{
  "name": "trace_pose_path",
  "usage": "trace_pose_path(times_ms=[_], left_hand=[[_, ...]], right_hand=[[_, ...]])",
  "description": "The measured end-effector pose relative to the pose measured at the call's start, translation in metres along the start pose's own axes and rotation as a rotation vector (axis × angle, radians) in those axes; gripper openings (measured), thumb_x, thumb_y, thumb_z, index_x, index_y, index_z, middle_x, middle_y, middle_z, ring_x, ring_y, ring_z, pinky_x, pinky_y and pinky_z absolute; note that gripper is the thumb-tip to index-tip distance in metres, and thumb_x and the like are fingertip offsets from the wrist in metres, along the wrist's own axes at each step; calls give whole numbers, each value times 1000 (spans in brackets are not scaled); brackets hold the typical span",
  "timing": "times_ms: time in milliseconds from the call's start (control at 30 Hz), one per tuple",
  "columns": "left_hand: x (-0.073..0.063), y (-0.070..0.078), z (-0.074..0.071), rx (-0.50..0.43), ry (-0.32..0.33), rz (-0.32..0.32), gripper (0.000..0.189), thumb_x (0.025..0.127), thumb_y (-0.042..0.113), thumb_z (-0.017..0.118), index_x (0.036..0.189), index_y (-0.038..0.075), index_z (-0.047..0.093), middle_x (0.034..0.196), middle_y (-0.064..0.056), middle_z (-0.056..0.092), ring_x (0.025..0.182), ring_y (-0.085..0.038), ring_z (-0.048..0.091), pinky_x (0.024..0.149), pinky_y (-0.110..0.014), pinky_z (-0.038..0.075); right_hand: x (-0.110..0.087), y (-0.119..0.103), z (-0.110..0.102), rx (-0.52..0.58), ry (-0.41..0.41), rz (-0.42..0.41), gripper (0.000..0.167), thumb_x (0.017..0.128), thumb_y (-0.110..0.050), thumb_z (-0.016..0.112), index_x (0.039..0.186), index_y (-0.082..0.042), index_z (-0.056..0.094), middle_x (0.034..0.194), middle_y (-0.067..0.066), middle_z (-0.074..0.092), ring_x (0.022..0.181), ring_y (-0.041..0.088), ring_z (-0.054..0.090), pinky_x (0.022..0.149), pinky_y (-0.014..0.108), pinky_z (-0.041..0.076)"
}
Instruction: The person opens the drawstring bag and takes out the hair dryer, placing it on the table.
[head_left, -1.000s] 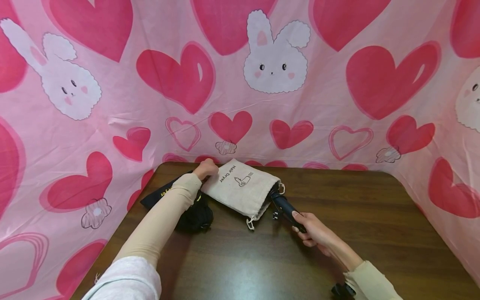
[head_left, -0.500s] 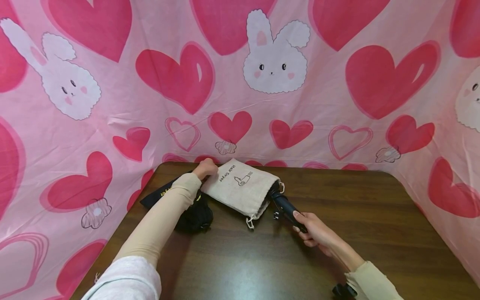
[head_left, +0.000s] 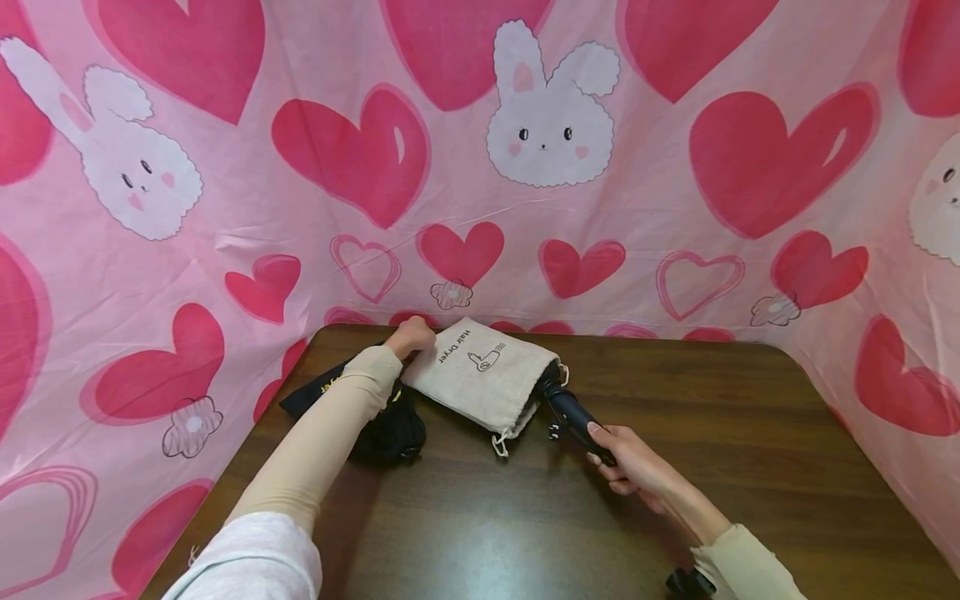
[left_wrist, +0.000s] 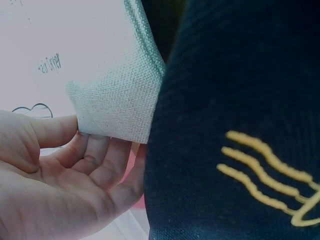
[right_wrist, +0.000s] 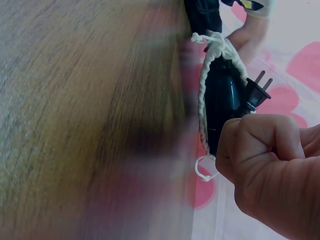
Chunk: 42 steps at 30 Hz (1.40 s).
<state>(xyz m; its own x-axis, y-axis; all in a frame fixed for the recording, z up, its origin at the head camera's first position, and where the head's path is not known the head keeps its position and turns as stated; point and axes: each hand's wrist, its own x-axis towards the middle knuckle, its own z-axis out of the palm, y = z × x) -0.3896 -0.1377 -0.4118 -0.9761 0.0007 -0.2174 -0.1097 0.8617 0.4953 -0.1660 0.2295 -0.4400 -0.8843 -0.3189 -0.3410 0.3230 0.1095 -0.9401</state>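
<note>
The right hand (head_left: 632,463) has its grip curled round the exposed end of a smooth, black, rod-shaped appliance (head_left: 573,418), thumb laid along the top. The left hand (head_left: 412,337) pinches one squared corner of an off-white, coarsely woven cloth bag (head_left: 487,379) between thumb and fingers. The appliance runs slantwise into the bag's gaping mouth, its inner part hidden by the fabric; in the right wrist view, the portion framed by the opening looks rounded and glossy. Just beside the right hand, a ribbed black plug (right_wrist: 257,93) sticks out with two flat metal prongs. Looped white drawstring cords (head_left: 500,447) hang at either edge of the gathered, puckered mouth. The bag's flat face bears the printed words "Hair Dryer" and a line drawing of a dryer.

Partly covered by the left forearm lies a soft black cloth pouch (head_left: 311,393) with yellow markings, wavy lines among them in the left wrist view. A lumpy black bundle (head_left: 393,431) sits next to it; whether the two join cannot be told. Everything rests on a dark brown, wood-grained worktop (head_left: 690,400) with rounded far corners. Behind hangs wrinkled pink fabric (head_left: 465,196) patterned with hearts and white rabbits.
</note>
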Motion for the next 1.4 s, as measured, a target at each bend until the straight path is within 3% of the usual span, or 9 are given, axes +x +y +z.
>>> trace_pose_path(times_ms=[233,800,1133,1400], left_hand=[[0,1,0,7,-5,-3,9,91,7,52,90,1,58,101,-18,60,80,-30,59,59,-34,48],[0,2,0,-23,10,-25,8,89,6,51,87,2,56,96,-17,60,73,-29,59,54,-36,48],[0,1,-1,2,11,10,10,88,5,50,78,5,53,90,-14,55,75,-27,54,56,-33,45],[-1,1,-2,5,15,4,12,89,6,51,78,5,53,88,-14,56,76,-30,58,54,-33,45]], right_hand=[[-2,0,0,-7,-6,-1,48,115,-37,40,128,9,41,80,2,50,52,5,32,45,17,29],[-2,1,-2,15,3,1,45,115,-37,39,123,8,42,81,1,50,51,4,32,44,17,28],[-3,1,-4,13,-11,-2,47,116,-37,38,126,9,42,81,1,50,52,4,30,45,18,28],[-4,0,-6,7,-27,-17,49,116,-37,38,126,10,42,81,1,49,52,4,30,45,18,27]])
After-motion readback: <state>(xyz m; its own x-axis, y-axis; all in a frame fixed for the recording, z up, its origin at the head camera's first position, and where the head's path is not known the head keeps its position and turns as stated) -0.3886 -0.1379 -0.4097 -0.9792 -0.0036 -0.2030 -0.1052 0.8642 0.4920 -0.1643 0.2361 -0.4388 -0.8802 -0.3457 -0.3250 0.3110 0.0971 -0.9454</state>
